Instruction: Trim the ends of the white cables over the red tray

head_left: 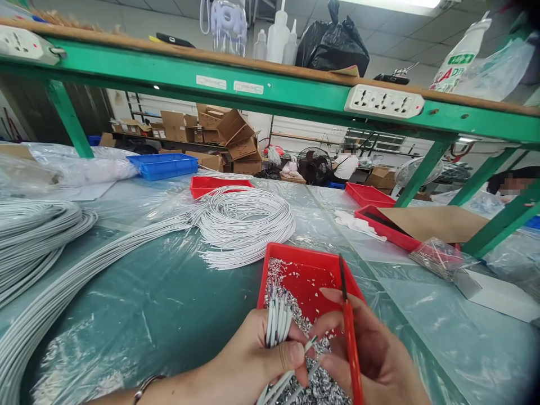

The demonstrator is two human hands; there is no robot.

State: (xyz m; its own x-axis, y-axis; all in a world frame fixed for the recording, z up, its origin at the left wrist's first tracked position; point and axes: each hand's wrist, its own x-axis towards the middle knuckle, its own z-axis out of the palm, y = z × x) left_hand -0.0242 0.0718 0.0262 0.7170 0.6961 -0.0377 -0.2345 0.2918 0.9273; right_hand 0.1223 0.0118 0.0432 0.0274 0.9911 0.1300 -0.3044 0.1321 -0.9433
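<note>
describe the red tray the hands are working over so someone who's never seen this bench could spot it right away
On the green workbench covered in clear plastic, look at the near edge, just past the left hand gripping white wires and the right hand with a red tool. The red tray sits there. Unlike the other red trays farther back, it holds silvery scraps.

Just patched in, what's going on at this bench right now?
A person is working over a red tray littered with silvery scraps. The left hand pinches a small bundle of white cable ends upright, and the right hand holds a red-handled tool beside them while its fingers touch one cable's tip. A coil of white cable lies behind the tray on the plastic-covered table.
</note>
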